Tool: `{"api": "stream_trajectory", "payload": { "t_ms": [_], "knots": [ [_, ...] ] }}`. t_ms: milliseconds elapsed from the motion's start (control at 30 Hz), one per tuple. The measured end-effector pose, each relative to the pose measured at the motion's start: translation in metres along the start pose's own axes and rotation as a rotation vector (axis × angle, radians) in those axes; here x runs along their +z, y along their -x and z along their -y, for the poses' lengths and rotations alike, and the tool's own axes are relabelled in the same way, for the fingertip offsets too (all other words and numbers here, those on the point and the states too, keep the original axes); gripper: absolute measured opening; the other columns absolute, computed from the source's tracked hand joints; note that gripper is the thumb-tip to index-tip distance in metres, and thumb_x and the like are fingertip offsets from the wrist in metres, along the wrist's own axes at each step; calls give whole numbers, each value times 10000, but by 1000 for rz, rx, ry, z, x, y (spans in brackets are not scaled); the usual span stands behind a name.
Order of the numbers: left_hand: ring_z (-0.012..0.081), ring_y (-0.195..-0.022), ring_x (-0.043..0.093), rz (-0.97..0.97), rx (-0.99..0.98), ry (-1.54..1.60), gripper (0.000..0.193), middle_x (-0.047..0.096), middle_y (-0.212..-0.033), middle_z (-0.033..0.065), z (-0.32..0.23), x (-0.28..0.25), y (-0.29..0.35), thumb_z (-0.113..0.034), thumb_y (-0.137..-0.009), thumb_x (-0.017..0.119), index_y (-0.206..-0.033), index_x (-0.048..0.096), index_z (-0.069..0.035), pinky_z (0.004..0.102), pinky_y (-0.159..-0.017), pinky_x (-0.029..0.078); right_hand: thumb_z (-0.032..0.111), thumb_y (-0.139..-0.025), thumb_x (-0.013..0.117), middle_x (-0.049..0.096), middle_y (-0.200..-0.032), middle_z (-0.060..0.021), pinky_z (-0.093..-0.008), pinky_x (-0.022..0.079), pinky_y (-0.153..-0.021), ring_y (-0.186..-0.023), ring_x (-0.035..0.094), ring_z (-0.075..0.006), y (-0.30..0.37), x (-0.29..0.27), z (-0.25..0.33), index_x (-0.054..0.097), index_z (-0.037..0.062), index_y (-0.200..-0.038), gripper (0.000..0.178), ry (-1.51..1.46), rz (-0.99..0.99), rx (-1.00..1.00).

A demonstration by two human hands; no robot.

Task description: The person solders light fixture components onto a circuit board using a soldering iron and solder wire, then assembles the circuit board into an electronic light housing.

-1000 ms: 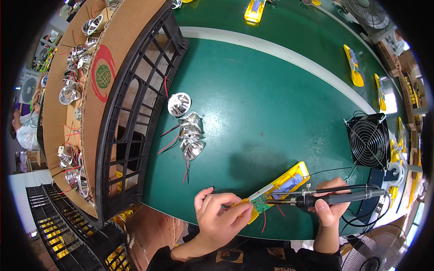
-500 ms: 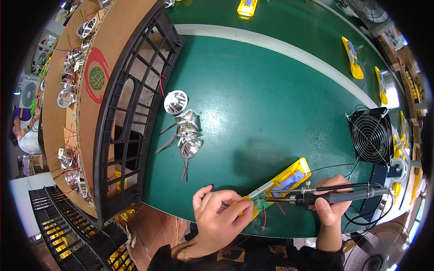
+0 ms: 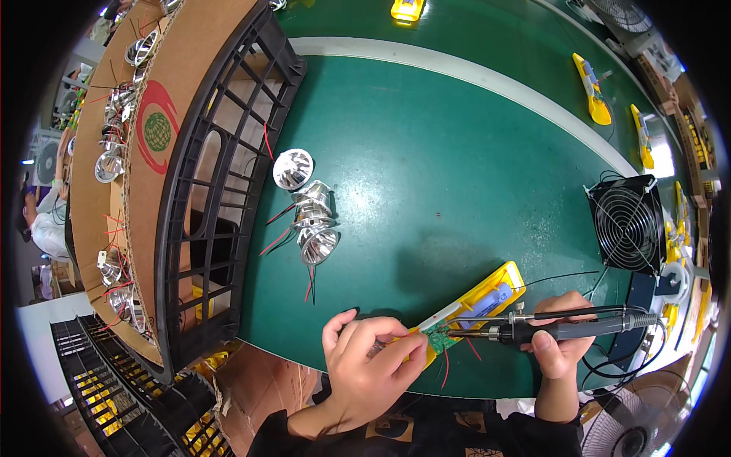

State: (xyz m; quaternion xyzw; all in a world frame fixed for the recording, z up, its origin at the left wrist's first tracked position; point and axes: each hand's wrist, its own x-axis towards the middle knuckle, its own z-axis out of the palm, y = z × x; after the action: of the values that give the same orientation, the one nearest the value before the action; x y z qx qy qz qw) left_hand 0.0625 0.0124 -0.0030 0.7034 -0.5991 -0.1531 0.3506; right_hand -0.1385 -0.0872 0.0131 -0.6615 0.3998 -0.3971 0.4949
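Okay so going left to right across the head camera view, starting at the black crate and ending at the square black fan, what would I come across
Black crate, silver reflectors, left hand, green circuit board, right hand, square black fan.

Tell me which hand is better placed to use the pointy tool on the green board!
Right, I think: the right hand grips the soldering iron, its tip at the green board. The left hand is by the board's left end.

Black top (image 3: 324, 440), tan patches (image 3: 373, 428), bare hands (image 3: 371, 375)
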Motion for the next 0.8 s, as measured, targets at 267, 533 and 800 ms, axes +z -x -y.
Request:
{"api": "stream_trajectory", "payload": {
  "t_ms": [267, 533, 800],
  "knots": [
    [72, -542, 469, 9, -26, 11, 140, 494, -750, -52, -3, -2, -2, -67, -572, 705, -677, 646, -138, 380, -823, 347, 154, -631, 660, 552, -619, -76, -213, 384, -425, -458, 485, -112, -1, 0, 2, 560, -20, -697, 211, -5, 10, 28],
    [69, -538, 467, 15, -18, -5, 139, 495, -741, -53, -4, -3, -3, -61, -571, 703, -674, 641, -131, 376, -813, 349, 147, -630, 654, 549, -620, -75, -212, 375, -416, -456, 480, -109, -1, 0, 2, 559, -18, -701, 204, -18, 10, 23],
    [72, -540, 461, 12, -13, -14, 147, 498, -743, -52, -5, -2, -2, -56, -566, 704, -677, 639, -128, 378, -807, 351, 133, -633, 643, 541, -612, -80, -213, 370, -409, -444, 473, -111, -1, -2, 3, 555, -24, -707, 195, 10, 35, -4]
  ]
}}
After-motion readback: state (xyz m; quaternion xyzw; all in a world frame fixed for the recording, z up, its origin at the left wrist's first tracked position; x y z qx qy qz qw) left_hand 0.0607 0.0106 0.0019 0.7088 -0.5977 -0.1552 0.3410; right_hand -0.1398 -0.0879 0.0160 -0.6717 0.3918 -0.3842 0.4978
